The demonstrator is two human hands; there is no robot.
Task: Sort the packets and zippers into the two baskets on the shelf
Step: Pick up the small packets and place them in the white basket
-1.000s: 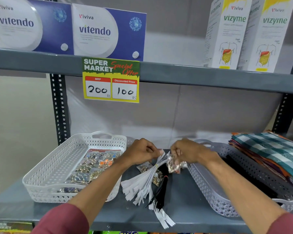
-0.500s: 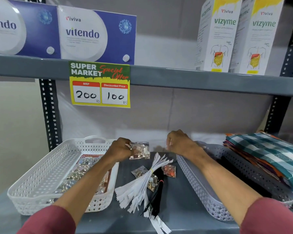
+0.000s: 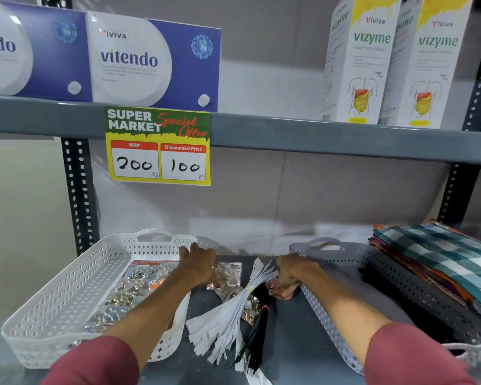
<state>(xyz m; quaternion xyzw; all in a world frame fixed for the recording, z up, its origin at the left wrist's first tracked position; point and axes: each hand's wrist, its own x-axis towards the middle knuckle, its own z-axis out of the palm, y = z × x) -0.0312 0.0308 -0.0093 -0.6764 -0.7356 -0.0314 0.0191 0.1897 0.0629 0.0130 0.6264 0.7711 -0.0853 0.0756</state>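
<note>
My left hand (image 3: 199,266) is over the right rim of the white basket (image 3: 67,287) and grips a clear packet (image 3: 229,273) of small metal pieces. Several similar packets (image 3: 128,290) lie inside that basket. My right hand (image 3: 293,272) is down on the shelf beside the grey basket (image 3: 317,318), its fingers closed on a reddish packet (image 3: 278,291). Between the baskets lie a tied bundle of white zippers (image 3: 231,320) and black zippers (image 3: 258,332). Another packet (image 3: 250,314) is partly hidden under the white ones.
A stack of folded checked cloth (image 3: 442,259) overhangs the grey basket's far right side. The upper shelf edge (image 3: 317,137) carries a yellow price tag (image 3: 157,147) and boxes. A perforated black post (image 3: 78,195) stands behind the white basket.
The clear packet passed from my right hand to my left, which carried it toward the white basket. My right hand dropped from the grey basket's rim onto the reddish packet.
</note>
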